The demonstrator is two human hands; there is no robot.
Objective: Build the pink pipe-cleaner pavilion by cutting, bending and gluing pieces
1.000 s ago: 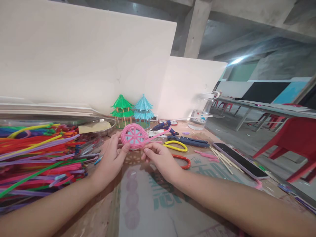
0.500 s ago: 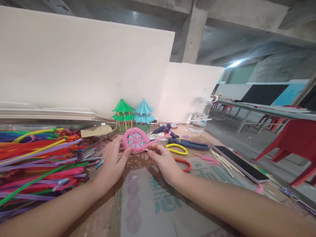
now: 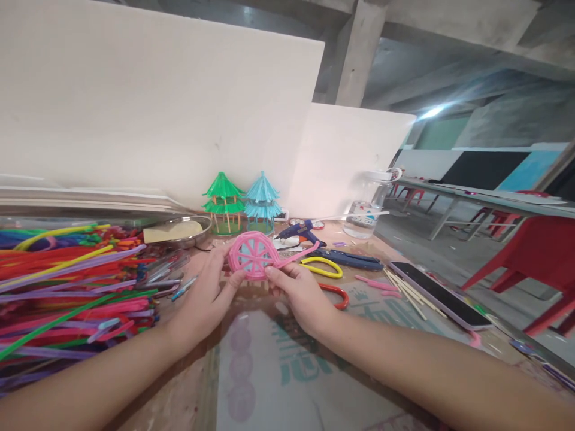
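Between my two hands a pink pipe-cleaner wheel is held up, with spokes across it and light blue showing between them. One loose pink end sticks out from its right side. My left hand is closed on the wheel's left rim, thumb at the lower edge. My right hand pinches the lower right rim, where the loose end leaves it. Beyond the wheel stand a green pagoda model and a light blue one. Scissors with a yellow and a red handle loop lie partly hidden behind my right hand.
Many coloured pipe cleaners are heaped at the left. A metal bowl, a glue gun, pliers and a water jug stand or lie behind. At the right are wooden sticks and a phone.
The wheel has shifted slightly to the right in my hands. My right thumb now presses on its rim, and the view has tilted a little.
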